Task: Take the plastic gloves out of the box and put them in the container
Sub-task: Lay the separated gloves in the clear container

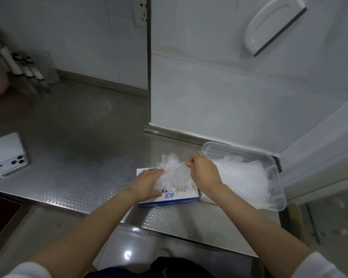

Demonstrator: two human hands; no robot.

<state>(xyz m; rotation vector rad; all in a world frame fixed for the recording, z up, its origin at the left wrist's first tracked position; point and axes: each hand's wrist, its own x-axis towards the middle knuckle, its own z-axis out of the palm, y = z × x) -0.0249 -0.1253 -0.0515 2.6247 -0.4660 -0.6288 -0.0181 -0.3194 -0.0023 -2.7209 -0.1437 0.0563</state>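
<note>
While clear plastic container [280, 199] is lying part-full, right hand [205, 173] is pinching crumpled transparent gloves [170, 171] over blue-white cardboard box [175, 198]; left hand [147, 182] grip hidden.

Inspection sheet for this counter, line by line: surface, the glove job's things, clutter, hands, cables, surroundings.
Surface: steel counter, patterned and reflective.
Job's things: blue-and-white box near the front edge; bunch of gloves rising from it; clear container beside the box on its right, with a pile of gloves already inside.
Clutter: white phone face down, far left; blurred bottles back left.
Hands: left hand rests on the box, fingertips hidden by the bunch; right hand pinches the bunch.
Cables: nothing seen.
Surroundings: tiled wall, wall socket, white squeegee hanging on the wall.
</note>
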